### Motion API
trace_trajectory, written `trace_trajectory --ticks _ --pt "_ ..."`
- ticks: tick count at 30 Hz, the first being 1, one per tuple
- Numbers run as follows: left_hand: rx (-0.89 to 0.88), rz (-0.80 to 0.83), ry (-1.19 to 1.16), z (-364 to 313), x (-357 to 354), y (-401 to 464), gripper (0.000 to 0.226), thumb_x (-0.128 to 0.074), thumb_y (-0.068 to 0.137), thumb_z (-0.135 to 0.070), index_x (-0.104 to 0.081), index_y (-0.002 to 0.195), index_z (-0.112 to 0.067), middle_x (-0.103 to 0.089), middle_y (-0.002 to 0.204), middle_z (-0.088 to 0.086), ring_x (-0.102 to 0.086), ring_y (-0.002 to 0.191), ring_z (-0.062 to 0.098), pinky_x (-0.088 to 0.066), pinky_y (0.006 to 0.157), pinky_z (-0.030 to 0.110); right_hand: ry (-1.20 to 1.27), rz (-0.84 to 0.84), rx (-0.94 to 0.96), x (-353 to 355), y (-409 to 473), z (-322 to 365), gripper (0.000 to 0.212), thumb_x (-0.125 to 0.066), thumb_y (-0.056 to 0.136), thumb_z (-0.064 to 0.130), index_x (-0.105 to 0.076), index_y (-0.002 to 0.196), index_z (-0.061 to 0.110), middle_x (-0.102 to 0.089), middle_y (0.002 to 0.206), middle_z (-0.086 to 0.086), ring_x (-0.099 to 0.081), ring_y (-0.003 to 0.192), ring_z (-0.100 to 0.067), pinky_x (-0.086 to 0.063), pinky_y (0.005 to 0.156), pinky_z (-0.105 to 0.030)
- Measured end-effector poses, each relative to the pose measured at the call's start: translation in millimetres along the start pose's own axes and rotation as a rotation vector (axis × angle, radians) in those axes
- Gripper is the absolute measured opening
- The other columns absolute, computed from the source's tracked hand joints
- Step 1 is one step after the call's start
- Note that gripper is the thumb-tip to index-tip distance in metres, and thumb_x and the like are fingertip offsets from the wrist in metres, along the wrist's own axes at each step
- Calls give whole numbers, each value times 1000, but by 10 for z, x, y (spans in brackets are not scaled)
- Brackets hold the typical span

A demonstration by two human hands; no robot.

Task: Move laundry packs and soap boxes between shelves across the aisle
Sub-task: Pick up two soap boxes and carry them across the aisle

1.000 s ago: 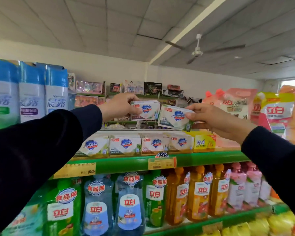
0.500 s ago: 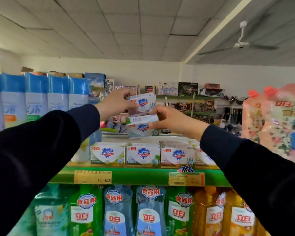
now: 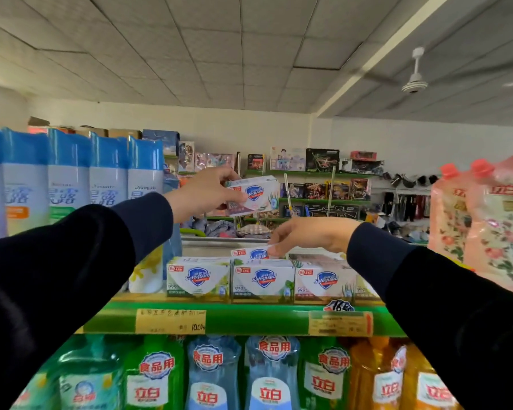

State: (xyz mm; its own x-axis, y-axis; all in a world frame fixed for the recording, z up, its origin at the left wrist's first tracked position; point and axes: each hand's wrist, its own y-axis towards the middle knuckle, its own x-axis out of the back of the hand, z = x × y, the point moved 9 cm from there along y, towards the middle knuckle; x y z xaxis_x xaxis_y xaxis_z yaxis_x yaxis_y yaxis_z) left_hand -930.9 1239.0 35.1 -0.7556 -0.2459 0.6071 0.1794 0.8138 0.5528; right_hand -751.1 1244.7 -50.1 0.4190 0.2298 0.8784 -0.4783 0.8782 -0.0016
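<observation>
- Our right hand pinches a Safeguard soap box in the middle of the frame, lying on the row of soap boxes.
- We should lay it flat and square, then let go.
- Our left hand holds another soap box higher up.
- The boxes are smooth cardboard; the green shelf is hard.

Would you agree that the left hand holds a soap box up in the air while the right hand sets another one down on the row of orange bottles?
Not quite: the head view shows the right hand setting its soap box on the row of Safeguard boxes on the green shelf, not on orange bottles. The left hand does hold a soap box up in the air.
</observation>
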Motion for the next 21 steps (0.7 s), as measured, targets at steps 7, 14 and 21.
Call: trace_trajectory --ticks 7,14,21 --pt "-8 123 -33 -57 -243 15 32 -80 88 -28 -67 116 -22 -67 125 -4 -72 100 19 -63 82 37 -83 -28 -112 264 -198 -145 46 -52 101 54 -69 129 22 -62 142 3 -55 131 -16 -34 112 -33" --pt "-55 213 -22 -306 -753 58 27 -81 87 -22 -67 111 -25 -72 110 -2 -72 96 24 -64 79 41 146 -385 18 747 -329 -282 52 -56 100 48 -49 148 30 -55 147 1 -61 124 -19 -60 93 -42" --pt "68 417 -183 -209 -1338 53 27 -68 98 -26 -66 123 -16 -70 115 7 -69 94 19 -62 84 32 170 -313 -106 715 -263 -804 28 -68 96 41 -71 121 29 -75 118 -2 -70 106 -23 -56 93 -40"
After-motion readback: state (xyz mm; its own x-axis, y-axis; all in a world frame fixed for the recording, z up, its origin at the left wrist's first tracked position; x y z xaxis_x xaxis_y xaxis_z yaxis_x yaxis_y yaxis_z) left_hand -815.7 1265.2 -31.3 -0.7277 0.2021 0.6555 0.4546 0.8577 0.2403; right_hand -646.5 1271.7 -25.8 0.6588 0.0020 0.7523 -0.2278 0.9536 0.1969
